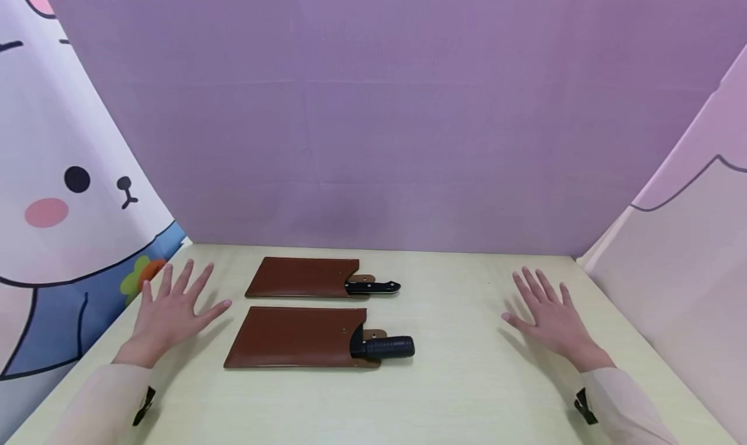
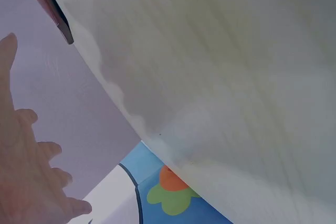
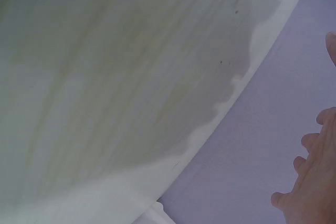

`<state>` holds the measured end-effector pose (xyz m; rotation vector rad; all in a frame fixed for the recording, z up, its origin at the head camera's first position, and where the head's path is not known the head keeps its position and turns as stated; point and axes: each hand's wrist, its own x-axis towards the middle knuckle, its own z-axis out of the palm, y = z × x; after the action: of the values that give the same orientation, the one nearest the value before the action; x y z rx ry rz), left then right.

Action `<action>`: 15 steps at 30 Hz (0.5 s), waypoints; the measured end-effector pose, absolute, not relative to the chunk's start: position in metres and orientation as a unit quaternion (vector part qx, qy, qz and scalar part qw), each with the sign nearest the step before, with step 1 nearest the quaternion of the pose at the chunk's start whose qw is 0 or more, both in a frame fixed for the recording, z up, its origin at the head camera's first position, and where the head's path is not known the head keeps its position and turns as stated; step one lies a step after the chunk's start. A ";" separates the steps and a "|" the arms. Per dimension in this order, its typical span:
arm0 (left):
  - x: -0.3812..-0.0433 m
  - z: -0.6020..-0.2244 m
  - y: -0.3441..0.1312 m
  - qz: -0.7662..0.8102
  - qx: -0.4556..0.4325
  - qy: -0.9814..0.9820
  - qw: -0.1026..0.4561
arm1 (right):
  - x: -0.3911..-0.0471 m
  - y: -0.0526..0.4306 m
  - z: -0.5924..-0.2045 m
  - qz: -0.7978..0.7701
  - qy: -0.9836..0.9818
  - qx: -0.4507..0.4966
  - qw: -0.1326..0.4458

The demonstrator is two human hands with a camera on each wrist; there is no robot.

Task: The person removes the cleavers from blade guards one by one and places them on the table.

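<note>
Two brown leather sheaths lie side by side in the middle of the pale table [image 1: 455, 380]. The far sheath [image 1: 300, 277] holds a knife whose slim black riveted handle [image 1: 373, 287] sticks out to the right. The near sheath [image 1: 294, 336] holds a knife with a thick black ribbed handle [image 1: 388, 347]. My left hand [image 1: 172, 312] lies flat on the table left of the sheaths, fingers spread, holding nothing. My right hand [image 1: 548, 318] lies flat far to the right, fingers spread too. In the left wrist view my left hand [image 2: 29, 171] shows at the edge, and a sheath corner [image 2: 50, 1] shows at top left.
A purple cloth wall [image 1: 373, 120] closes the back of the table. A cartoon-rabbit cloth [image 1: 64, 192] hangs along the left side and a pale pink cloth [image 1: 683, 257] along the right. Bare tabletop lies between the sheaths and my right hand.
</note>
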<state>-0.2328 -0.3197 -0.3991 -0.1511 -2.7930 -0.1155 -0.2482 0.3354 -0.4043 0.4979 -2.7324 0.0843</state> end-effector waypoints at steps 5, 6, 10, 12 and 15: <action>-0.231 -0.397 -0.318 -0.041 -0.059 -0.985 0.157 | -0.249 0.332 -0.406 0.025 -0.967 0.185 0.175; -0.231 -0.396 -0.317 -0.040 -0.060 -0.985 0.154 | -0.249 0.331 -0.406 0.025 -0.966 0.188 0.174; -0.231 -0.396 -0.316 -0.034 -0.068 -0.986 0.148 | -0.248 0.327 -0.408 0.029 -0.964 0.200 0.172; -0.230 -0.397 -0.314 -0.031 -0.074 -0.986 0.150 | -0.248 0.325 -0.408 0.029 -0.962 0.207 0.174; -0.230 -0.397 -0.312 -0.027 -0.083 -0.985 0.150 | -0.248 0.321 -0.408 0.028 -0.959 0.218 0.178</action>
<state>-0.2296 -0.3123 -0.3968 -0.2384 -2.8290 -0.0788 -0.2478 0.3213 -0.4082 0.6164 -2.7137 0.0802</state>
